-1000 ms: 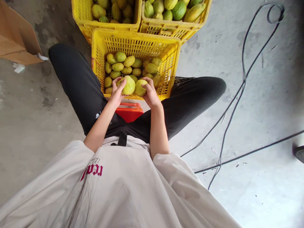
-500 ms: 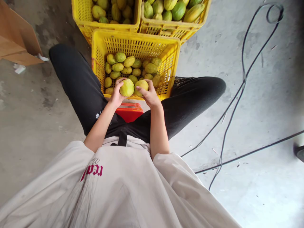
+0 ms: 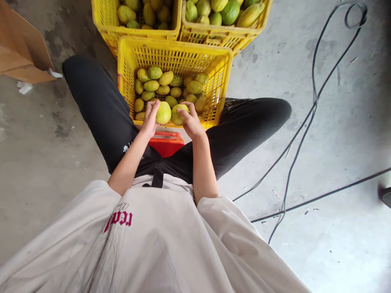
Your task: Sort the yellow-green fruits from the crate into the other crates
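Note:
My left hand (image 3: 150, 118) is closed around the left side of a yellow-green papaya (image 3: 164, 112). Another papaya (image 3: 177, 115), rounded and a little yellower, is gripped by my right hand (image 3: 192, 121), its thumb lying across the front. The two fruits are side by side, almost touching, above the near rim of a yellow slatted crate (image 3: 183, 49). Inside that crate lie several smaller-looking green-yellow papayas (image 3: 151, 86). My palms and some fingers are hidden behind the held fruits.
Two more yellow crates, one at left (image 3: 137, 33) and one at right (image 3: 220, 33), hold papayas behind the near crate. Below my hands is a red plastic object (image 3: 166, 145) between my legs. A cardboard box (image 3: 23, 44) stands left; black cables (image 3: 314, 103) cross the floor at right.
Both papayas have turned slightly in my hands. The left fingers have shifted along the side of their fruit, and the right papaya has moved slightly left. The crates stay put.

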Available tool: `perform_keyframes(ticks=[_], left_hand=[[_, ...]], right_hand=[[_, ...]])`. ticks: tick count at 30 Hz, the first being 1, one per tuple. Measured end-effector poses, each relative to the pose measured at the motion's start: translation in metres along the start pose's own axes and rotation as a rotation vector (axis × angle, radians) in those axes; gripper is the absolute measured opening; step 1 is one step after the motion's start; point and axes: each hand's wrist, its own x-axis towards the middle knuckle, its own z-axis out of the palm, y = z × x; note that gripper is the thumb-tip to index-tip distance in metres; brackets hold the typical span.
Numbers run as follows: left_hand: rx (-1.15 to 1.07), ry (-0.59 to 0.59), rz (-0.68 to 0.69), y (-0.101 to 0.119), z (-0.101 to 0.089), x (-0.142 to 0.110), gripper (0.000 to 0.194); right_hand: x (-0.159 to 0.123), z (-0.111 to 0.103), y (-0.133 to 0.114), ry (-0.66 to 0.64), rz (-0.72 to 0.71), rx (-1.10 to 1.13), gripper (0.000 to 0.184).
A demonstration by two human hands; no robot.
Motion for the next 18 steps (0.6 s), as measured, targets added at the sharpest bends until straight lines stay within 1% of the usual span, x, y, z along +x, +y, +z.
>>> perform_keyframes(ticks=[3, 5, 8, 10, 15, 16, 18], left_hand=[[-0.013, 0.029, 0.012, 0.0005, -0.0002, 0.0028, 0.027], [-0.038, 0.041, 0.009, 0.0006, -0.0002, 0.0042, 0.031], [-0.046, 0.045, -0.008, -0.0008, -0.0001, 0.0048, 0.044], [-0.012, 0.048, -0.002, -0.0026, 0.0001, 0.0037, 0.047], [0.089, 0.054, 0.047, -0.0051, 0.002, -0.002, 0.056], [0.103, 0.055, 0.036, -0.005, 0.0021, -0.0028, 0.058], [0.117, 0.048, -0.003, -0.0047, 0.0013, -0.0031, 0.06]], right_hand=[[0.0014, -0.0007, -0.0017, -0.007, 0.022, 0.026, 0.067], [0.0026, -0.0016, -0.0023, -0.008, 0.022, 0.036, 0.064], [0.0052, -0.0032, -0.0021, 0.013, 0.001, 0.082, 0.07], [0.0071, -0.0042, -0.0017, 0.035, -0.015, 0.098, 0.073], [0.0095, -0.0071, -0.001, 0.062, -0.033, 0.038, 0.077], [0.0095, -0.0078, -0.0009, 0.057, -0.048, 0.028, 0.078], [0.0095, -0.009, -0.0008, -0.003, -0.065, -0.013, 0.079]])
